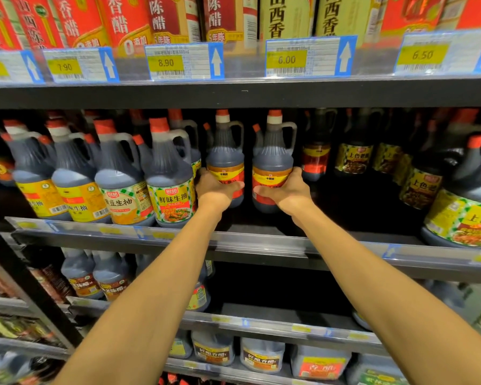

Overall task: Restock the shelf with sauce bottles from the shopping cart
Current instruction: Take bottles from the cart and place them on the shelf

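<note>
Both my arms reach deep into the middle shelf [261, 240]. My left hand [215, 190] grips the lower body of a dark sauce bottle [225, 151] with a red cap, side handle and orange-yellow label. My right hand [285, 191] grips a matching sauce bottle [272, 154] just to its right. The two bottles stand upright side by side, set back from the shelf's front rail. The shopping cart is out of view.
A row of handled soy sauce jugs [170, 179] fills the shelf left of my hands. Darker bottles [353, 157] and large jugs [464, 215] stand to the right, with a dark gap between. Red and yellow vinegar cartons [122, 20] sit above price tags [184, 61]. Lower shelves hold more bottles.
</note>
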Action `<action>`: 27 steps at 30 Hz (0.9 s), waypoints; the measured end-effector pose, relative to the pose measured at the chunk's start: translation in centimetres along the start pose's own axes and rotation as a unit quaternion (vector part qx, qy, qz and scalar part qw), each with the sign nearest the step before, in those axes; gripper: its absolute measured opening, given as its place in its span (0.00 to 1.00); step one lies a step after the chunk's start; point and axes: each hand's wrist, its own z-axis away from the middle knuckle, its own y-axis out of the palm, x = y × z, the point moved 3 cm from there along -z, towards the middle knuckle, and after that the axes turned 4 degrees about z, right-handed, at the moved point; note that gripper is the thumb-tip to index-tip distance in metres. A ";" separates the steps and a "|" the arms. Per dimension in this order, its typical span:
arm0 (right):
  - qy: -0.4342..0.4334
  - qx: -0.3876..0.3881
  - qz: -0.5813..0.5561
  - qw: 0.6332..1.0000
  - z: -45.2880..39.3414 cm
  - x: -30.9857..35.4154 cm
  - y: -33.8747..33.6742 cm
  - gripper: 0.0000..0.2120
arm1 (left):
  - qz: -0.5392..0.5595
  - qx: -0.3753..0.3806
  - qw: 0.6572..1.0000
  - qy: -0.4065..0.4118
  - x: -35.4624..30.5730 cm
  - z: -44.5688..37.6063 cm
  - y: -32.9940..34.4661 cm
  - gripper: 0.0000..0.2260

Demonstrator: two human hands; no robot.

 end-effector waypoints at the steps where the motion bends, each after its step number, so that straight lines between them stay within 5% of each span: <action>1: 0.000 -0.001 0.001 1.000 0.0 0.1 0.1 0.38 | 0.009 0.000 1.000 -0.002 0.0 0.0 0.1 0.40; 27: -0.009 0.009 -0.005 1.000 -0.7 -0.1 0.9 0.41 | -0.047 -0.007 0.999 -0.010 0.0 0.4 0.8 0.44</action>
